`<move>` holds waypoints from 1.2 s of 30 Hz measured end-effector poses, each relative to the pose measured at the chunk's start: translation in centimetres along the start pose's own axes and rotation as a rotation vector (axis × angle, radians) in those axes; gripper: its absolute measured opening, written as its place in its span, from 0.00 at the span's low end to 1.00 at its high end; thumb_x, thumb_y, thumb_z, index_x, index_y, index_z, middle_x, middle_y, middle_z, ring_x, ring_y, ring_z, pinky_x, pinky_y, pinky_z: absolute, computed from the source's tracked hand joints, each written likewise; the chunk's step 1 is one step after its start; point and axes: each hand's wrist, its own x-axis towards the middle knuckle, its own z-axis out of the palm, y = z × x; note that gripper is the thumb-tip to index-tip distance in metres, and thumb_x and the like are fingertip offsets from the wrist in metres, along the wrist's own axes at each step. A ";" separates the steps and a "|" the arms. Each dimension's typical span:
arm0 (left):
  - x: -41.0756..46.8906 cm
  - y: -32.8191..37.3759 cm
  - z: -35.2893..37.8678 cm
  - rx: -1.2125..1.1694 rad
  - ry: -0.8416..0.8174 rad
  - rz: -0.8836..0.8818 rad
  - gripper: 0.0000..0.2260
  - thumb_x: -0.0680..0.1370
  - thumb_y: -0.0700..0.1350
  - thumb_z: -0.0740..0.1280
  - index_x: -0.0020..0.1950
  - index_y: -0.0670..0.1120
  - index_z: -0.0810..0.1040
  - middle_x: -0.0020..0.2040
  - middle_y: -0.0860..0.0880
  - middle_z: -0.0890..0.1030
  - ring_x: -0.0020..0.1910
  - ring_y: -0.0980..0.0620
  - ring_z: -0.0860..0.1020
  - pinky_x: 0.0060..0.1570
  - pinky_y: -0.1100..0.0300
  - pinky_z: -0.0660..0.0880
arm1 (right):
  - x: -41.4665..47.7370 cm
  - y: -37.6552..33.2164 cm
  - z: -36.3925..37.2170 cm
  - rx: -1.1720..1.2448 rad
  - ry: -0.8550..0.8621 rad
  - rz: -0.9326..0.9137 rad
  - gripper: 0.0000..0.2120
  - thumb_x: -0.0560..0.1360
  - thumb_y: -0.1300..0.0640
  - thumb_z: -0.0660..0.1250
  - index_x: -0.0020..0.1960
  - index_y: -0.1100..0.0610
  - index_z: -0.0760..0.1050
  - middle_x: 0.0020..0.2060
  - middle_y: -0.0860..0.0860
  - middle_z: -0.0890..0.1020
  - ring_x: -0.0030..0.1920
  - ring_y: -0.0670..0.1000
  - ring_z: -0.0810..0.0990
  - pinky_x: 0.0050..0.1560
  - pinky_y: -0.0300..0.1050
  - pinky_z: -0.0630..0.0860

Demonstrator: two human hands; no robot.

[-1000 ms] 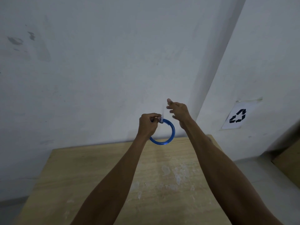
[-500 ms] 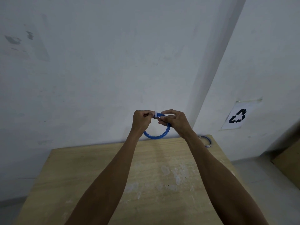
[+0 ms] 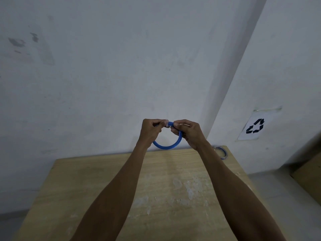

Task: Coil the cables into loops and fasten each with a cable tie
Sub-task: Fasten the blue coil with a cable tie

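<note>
I hold a coiled blue cable up in front of the wall, above the far edge of the wooden table. My left hand pinches the coil at its top left. My right hand grips the coil's top right side, fingers curled round it. A small white cable tie wraps the coil at the top, between my two thumbs. A second coiled cable, blue and pale, lies on the table's far right corner behind my right forearm.
A white wall rises right behind the table. A paper with a black recycling sign is stuck low on the right wall. Another wooden surface shows at the right edge, across a floor gap.
My right hand came down from beside the coil and took hold of its top right. The coil has turned a little and both hands sit closer together at the tie.
</note>
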 end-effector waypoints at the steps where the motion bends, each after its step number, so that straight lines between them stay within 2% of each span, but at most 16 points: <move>1: 0.0 0.1 0.0 -0.015 0.012 -0.004 0.07 0.80 0.45 0.72 0.53 0.43 0.88 0.43 0.50 0.88 0.39 0.61 0.81 0.38 0.68 0.75 | -0.1 0.0 0.1 0.001 0.000 0.002 0.09 0.78 0.65 0.71 0.57 0.67 0.82 0.49 0.63 0.86 0.44 0.56 0.87 0.54 0.48 0.83; 7: -0.3 0.0 0.5 -0.058 0.038 -0.004 0.12 0.79 0.44 0.73 0.61 0.42 0.85 0.47 0.45 0.88 0.37 0.60 0.81 0.35 0.69 0.74 | 0.4 -0.1 -0.3 -0.122 -0.003 -0.073 0.09 0.76 0.66 0.72 0.56 0.67 0.83 0.46 0.61 0.87 0.43 0.58 0.87 0.51 0.48 0.84; 12: -0.3 -0.3 0.3 -0.099 0.027 -0.025 0.10 0.79 0.43 0.73 0.58 0.40 0.86 0.48 0.44 0.88 0.34 0.61 0.79 0.33 0.69 0.72 | 0.8 -0.4 -0.4 -0.262 -0.012 -0.170 0.08 0.76 0.66 0.73 0.54 0.69 0.82 0.43 0.63 0.87 0.41 0.58 0.87 0.48 0.46 0.85; 17: -0.1 -0.3 0.0 -0.091 0.032 -0.049 0.10 0.78 0.44 0.74 0.57 0.41 0.86 0.45 0.46 0.87 0.34 0.61 0.80 0.33 0.69 0.73 | 1.0 -0.1 -0.3 -0.270 -0.013 -0.204 0.09 0.77 0.66 0.72 0.55 0.69 0.82 0.44 0.63 0.87 0.41 0.58 0.87 0.50 0.47 0.85; 20: -0.1 -0.2 -0.1 -0.089 0.026 -0.062 0.11 0.78 0.44 0.74 0.58 0.41 0.85 0.42 0.48 0.86 0.32 0.60 0.77 0.31 0.69 0.71 | 0.9 0.0 -0.4 -0.262 -0.009 -0.190 0.09 0.77 0.65 0.72 0.56 0.67 0.83 0.45 0.62 0.87 0.41 0.57 0.87 0.52 0.49 0.85; 24: -0.2 -0.2 0.0 -0.092 -0.004 -0.051 0.12 0.79 0.44 0.73 0.61 0.41 0.85 0.43 0.47 0.85 0.29 0.59 0.73 0.29 0.68 0.68 | 0.9 0.0 -0.2 -0.295 0.020 -0.184 0.08 0.76 0.63 0.73 0.54 0.63 0.85 0.46 0.59 0.87 0.42 0.60 0.87 0.54 0.52 0.84; 27: -0.2 -0.4 0.2 -0.087 -0.006 -0.067 0.12 0.79 0.44 0.73 0.60 0.41 0.85 0.44 0.46 0.85 0.30 0.58 0.72 0.28 0.68 0.68 | 0.9 -0.1 -0.1 -0.337 0.046 -0.208 0.07 0.76 0.62 0.74 0.53 0.61 0.86 0.44 0.57 0.88 0.41 0.60 0.87 0.52 0.51 0.84; 31: -0.1 -0.2 0.1 -0.057 -0.031 -0.075 0.10 0.80 0.44 0.72 0.57 0.41 0.86 0.46 0.44 0.87 0.29 0.58 0.73 0.28 0.68 0.68 | 0.6 -0.4 0.0 -0.415 0.041 -0.245 0.05 0.76 0.62 0.73 0.51 0.60 0.86 0.38 0.51 0.87 0.37 0.52 0.86 0.49 0.45 0.84; 33: -0.1 0.0 0.1 -0.049 -0.024 -0.060 0.09 0.80 0.43 0.72 0.56 0.40 0.87 0.47 0.43 0.87 0.28 0.60 0.74 0.29 0.69 0.69 | 0.7 -0.5 0.0 -0.424 0.035 -0.247 0.04 0.76 0.63 0.73 0.50 0.60 0.85 0.39 0.53 0.87 0.36 0.52 0.86 0.48 0.44 0.84; 36: 0.0 -0.1 0.5 -0.066 0.059 -0.032 0.08 0.79 0.42 0.73 0.55 0.39 0.87 0.46 0.44 0.88 0.33 0.60 0.78 0.32 0.69 0.72 | 0.9 -0.5 0.2 -0.390 0.022 -0.243 0.06 0.77 0.64 0.72 0.53 0.64 0.84 0.42 0.58 0.87 0.39 0.55 0.87 0.49 0.46 0.84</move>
